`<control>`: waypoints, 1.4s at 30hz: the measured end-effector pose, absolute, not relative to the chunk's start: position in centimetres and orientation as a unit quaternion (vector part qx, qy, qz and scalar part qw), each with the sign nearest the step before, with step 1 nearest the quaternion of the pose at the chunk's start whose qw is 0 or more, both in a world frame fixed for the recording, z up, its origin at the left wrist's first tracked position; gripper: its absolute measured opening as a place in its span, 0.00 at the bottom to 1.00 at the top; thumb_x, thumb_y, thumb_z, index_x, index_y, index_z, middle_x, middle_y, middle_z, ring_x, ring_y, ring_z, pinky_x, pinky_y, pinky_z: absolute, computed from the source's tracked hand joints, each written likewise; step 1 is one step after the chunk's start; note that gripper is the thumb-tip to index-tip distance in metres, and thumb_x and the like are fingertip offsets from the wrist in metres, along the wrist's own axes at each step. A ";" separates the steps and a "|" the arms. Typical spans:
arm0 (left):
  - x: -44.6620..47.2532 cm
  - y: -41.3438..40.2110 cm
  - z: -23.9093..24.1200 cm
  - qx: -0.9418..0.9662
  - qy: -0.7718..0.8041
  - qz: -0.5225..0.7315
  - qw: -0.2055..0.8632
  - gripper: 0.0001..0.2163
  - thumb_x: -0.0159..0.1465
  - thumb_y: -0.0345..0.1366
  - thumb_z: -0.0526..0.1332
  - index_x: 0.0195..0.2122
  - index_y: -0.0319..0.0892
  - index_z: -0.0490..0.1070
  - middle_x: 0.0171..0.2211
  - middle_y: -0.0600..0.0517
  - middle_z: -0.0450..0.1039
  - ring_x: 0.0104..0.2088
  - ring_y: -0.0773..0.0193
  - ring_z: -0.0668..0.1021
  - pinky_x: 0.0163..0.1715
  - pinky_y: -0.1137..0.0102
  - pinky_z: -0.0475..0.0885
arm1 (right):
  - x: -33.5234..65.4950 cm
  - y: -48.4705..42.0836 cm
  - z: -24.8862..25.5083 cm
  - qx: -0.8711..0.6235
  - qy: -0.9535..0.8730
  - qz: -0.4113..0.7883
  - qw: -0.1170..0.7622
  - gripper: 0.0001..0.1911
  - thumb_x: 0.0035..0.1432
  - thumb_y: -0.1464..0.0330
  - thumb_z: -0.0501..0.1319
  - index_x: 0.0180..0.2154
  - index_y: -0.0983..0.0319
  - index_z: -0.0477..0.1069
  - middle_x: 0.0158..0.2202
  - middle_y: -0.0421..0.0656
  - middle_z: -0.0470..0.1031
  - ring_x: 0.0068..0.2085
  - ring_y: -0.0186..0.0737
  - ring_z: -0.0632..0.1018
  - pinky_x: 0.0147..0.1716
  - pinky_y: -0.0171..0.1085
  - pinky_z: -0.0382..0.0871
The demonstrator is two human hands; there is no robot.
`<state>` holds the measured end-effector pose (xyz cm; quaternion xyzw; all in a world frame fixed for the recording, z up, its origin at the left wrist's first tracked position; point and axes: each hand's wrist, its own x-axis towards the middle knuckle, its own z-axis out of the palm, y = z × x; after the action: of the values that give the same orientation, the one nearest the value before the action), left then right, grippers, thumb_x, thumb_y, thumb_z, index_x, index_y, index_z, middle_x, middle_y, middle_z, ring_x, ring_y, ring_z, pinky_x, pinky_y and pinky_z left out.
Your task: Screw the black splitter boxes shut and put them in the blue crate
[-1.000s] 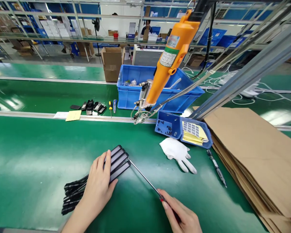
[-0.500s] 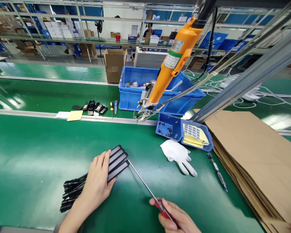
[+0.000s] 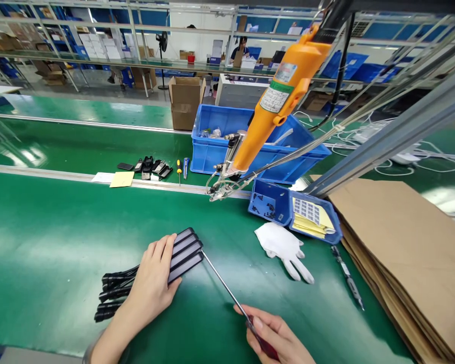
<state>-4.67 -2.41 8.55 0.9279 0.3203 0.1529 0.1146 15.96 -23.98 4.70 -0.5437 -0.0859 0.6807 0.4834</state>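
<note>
My left hand (image 3: 155,270) is closed round a row of flat black bars with grey tops (image 3: 185,253), lying side by side on the green work surface. Black cables with thick plug-like ends (image 3: 114,293) run out from under that hand to the left. In my right hand (image 3: 271,333) is a screwdriver (image 3: 223,283) with a long steel shaft and a dark red handle. Its tip touches, or nearly touches, the right end of the bars; the exact contact is too small to see.
A white glove (image 3: 282,247) lies right of the bars, below blue parts bins (image 3: 269,199). An orange power screwdriver (image 3: 276,101) hangs over a blue crate (image 3: 212,156). A pen (image 3: 348,277) lies beside stacked cardboard (image 3: 394,242). Small black parts (image 3: 151,168) sit further back.
The whole view has shifted slightly. The lower bar now sits closer against the others, and the screwdriver tip stays at their right end. Both hands keep their hold.
</note>
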 end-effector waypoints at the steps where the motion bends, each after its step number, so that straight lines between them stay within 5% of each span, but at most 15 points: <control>1: -4.7 -2.4 8.5 0.927 0.323 0.153 0.114 0.42 0.60 0.30 0.59 0.71 0.45 0.36 0.60 0.40 0.61 0.54 0.44 0.67 0.53 0.49 0.71 | 16.3 -24.0 4.8 -0.537 -0.084 0.689 0.478 0.40 0.45 0.41 0.68 0.51 0.61 0.76 0.23 0.37 0.67 0.14 0.18 0.49 0.10 0.25 0.37; 9: -4.9 -2.9 8.5 0.928 0.338 0.142 0.066 0.44 0.62 0.33 0.59 0.72 0.44 0.30 0.69 0.40 0.53 0.65 0.40 0.59 0.60 0.44 0.66 | 17.4 -23.7 6.6 -0.652 -0.190 0.565 0.468 0.39 0.52 0.42 0.64 0.55 0.63 0.74 0.24 0.38 0.66 0.16 0.22 0.55 0.13 0.28 0.48; 14: -4.7 -2.9 8.7 0.931 0.340 0.119 0.049 0.47 0.61 0.33 0.62 0.72 0.44 0.27 0.70 0.38 0.48 0.67 0.38 0.57 0.60 0.42 0.64 | 16.0 -22.6 6.6 -0.653 -0.221 0.557 0.462 0.38 0.53 0.42 0.63 0.54 0.64 0.76 0.24 0.37 0.64 0.16 0.22 0.57 0.16 0.29 0.47; 21: -4.6 -3.0 8.8 0.930 0.342 0.116 0.062 0.48 0.60 0.31 0.63 0.72 0.45 0.27 0.67 0.38 0.55 0.64 0.38 0.61 0.59 0.44 0.66 | 16.1 -22.1 6.1 -0.667 -0.260 0.523 0.463 0.35 0.58 0.45 0.60 0.55 0.64 0.75 0.24 0.39 0.64 0.19 0.24 0.55 0.18 0.29 0.48; 26: -4.5 -2.8 8.9 0.929 0.343 0.120 0.072 0.50 0.58 0.29 0.64 0.72 0.44 0.27 0.61 0.37 0.60 0.57 0.41 0.67 0.55 0.47 0.71 | 15.6 -22.0 4.7 -0.715 -0.437 0.340 0.427 0.24 0.65 0.54 0.57 0.56 0.58 0.75 0.25 0.43 0.73 0.24 0.33 0.71 0.24 0.31 0.67; 30: -4.5 -2.5 8.9 0.932 0.330 0.123 0.082 0.51 0.56 0.28 0.66 0.71 0.46 0.28 0.61 0.38 0.61 0.55 0.41 0.68 0.53 0.48 0.72 | 13.8 -22.0 4.5 -0.763 -0.461 0.165 0.421 0.20 0.66 0.59 0.57 0.57 0.52 0.73 0.31 0.45 0.75 0.25 0.33 0.69 0.25 0.31 0.65; 34: -4.6 -2.1 8.7 0.933 0.326 0.125 0.087 0.50 0.55 0.28 0.66 0.71 0.45 0.33 0.61 0.39 0.62 0.54 0.42 0.68 0.53 0.48 0.71 | 13.6 -21.7 5.3 -0.662 -0.222 0.506 0.506 0.28 0.61 0.49 0.60 0.57 0.55 0.74 0.23 0.40 0.66 0.20 0.27 0.58 0.17 0.28 0.55; 37: -4.6 -1.9 8.7 0.935 0.321 0.123 0.086 0.48 0.54 0.28 0.66 0.70 0.43 0.36 0.61 0.39 0.62 0.54 0.42 0.68 0.52 0.49 0.72 | 14.6 -21.3 5.7 -0.464 0.030 0.735 0.494 0.34 0.45 0.47 0.73 0.51 0.54 0.76 0.20 0.32 0.60 0.16 0.19 0.47 0.13 0.23 0.41; 39: -4.5 -1.9 8.8 0.936 0.319 0.126 0.081 0.47 0.54 0.28 0.67 0.70 0.42 0.38 0.60 0.38 0.63 0.55 0.42 0.68 0.53 0.49 0.71 | 15.1 -21.1 5.7 -0.394 0.073 0.777 0.486 0.36 0.37 0.49 0.76 0.48 0.56 0.77 0.18 0.30 0.57 0.16 0.17 0.45 0.12 0.22 0.39; 42: -4.4 -2.0 8.7 0.932 0.329 0.136 0.069 0.46 0.55 0.28 0.67 0.69 0.41 0.39 0.61 0.38 0.63 0.56 0.42 0.67 0.55 0.48 0.70 | 14.5 -21.0 5.7 -0.498 -0.057 0.718 0.483 0.38 0.45 0.41 0.68 0.48 0.61 0.76 0.20 0.35 0.65 0.15 0.21 0.52 0.11 0.25 0.44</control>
<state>-4.39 -2.02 8.72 0.9320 0.3288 0.1356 0.0694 14.53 -21.01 5.74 -0.4985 -0.0570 0.7179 0.4825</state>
